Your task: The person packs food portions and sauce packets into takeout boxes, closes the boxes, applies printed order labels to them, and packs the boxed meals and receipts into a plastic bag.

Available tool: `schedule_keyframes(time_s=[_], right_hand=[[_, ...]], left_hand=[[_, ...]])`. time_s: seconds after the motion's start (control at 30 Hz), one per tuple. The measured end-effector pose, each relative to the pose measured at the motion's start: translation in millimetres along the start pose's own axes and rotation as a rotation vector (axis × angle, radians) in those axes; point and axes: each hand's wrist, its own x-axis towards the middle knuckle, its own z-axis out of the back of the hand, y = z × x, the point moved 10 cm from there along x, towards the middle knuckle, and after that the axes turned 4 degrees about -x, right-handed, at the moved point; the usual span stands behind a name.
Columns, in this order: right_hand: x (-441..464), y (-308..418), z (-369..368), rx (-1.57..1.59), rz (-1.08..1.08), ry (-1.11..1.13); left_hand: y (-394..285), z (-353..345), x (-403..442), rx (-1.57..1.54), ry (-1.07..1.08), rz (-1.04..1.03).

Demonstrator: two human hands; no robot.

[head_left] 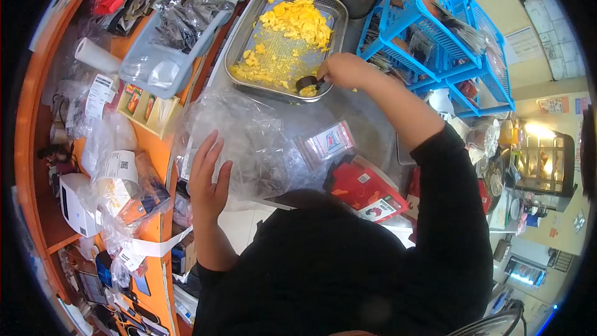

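My right hand (345, 70) is closed around the handle of a dark scoop (306, 83), whose bowl rests at the near right corner of a metal mesh tray (233, 56). Yellow crumbly food, like scrambled egg (297, 20), is heaped at the tray's far side, with looser bits spread nearer. Over the clear plastic bags (242, 130) on the metal counter, my left hand (209, 171) is held with its fingers apart and nothing in it. A small packet with a red and blue print (328, 142) lies right of the bags, beside a red printed package (364, 190).
Blue stacked baskets (429, 31) stand at the right, filled with packets. A grey-blue bin (146, 65) of dark plastic bags sits on the orange counter (163, 180) at the left. That counter also holds a wooden divided box (146, 109) and a white label printer (78, 204).
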Motion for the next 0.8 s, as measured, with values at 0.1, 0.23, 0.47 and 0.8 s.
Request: schedule_keyframes(time_s=[0.1,0.23,0.47,0.8], right_hand=[[9.9,-24.6,-24.3,0.361,-0.112,0.016],[26.6,-40.0,-49.5,0.51,-0.229,-0.036],[32.6,-30.1,-31.7,0.339,-0.154,0.007],[-268.0,-58.1,52.6,1.052,-0.448,-0.41]], left_hand=[[-3.9,-5.3,3.4,-0.02,0.012,-0.013],[-20.9,-4.0,4.9,-0.012,0.021,-0.064],[-47.8,-19.7,-8.1,-0.032,0.037,-0.076],[-126.7,-85.7,-15.7,-0.069,0.142,-0.195]])
